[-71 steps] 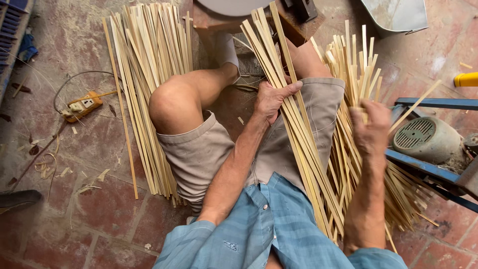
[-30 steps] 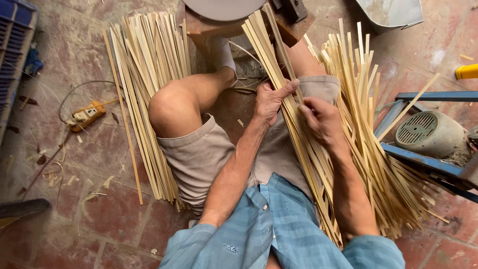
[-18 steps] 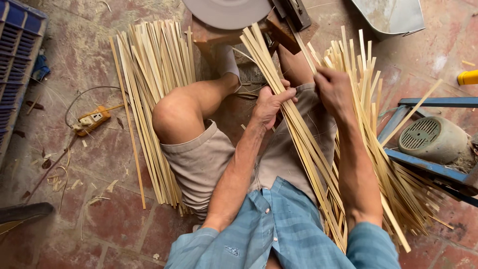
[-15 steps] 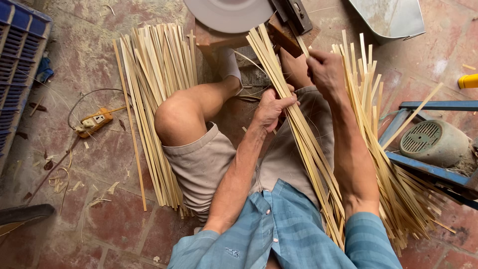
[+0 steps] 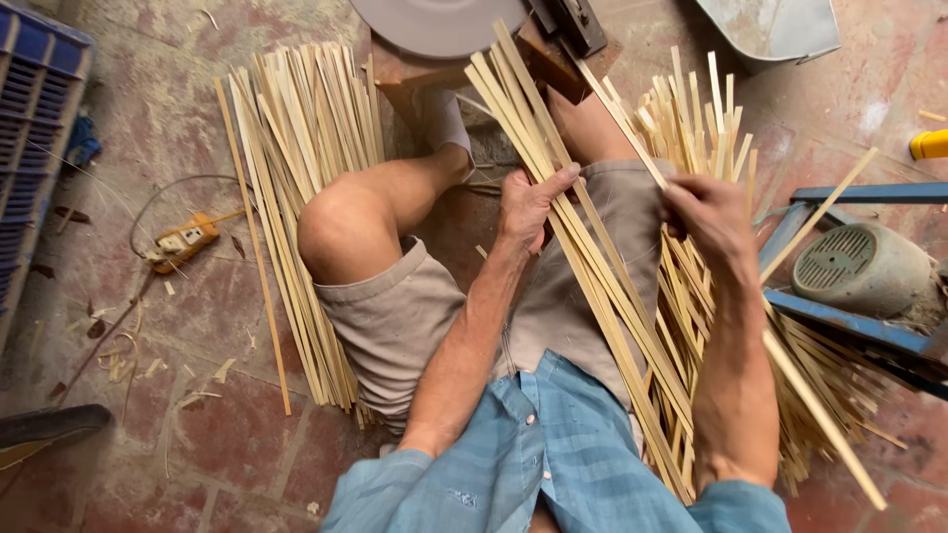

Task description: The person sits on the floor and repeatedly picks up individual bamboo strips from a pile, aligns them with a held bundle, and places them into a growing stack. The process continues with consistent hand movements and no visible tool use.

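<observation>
Worn red tile floor (image 5: 197,326): left hand (image 5: 528,202) grips the lap bundle of pale bamboo slats (image 5: 592,266); right hand (image 5: 706,212) pinches a single long slat (image 5: 820,415), which may snag.

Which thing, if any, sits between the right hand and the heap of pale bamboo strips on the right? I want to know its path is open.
Nothing visible does. The right hand holds one long thin bamboo strip directly above the heap of pale bamboo strips. The left hand presses a separate bundle of bamboo strips across the lap, off to the side.

A workshop: split bamboo strips (image 5: 301,197), electric motor (image 5: 864,271), littered brick floor (image 5: 178,415).
</observation>
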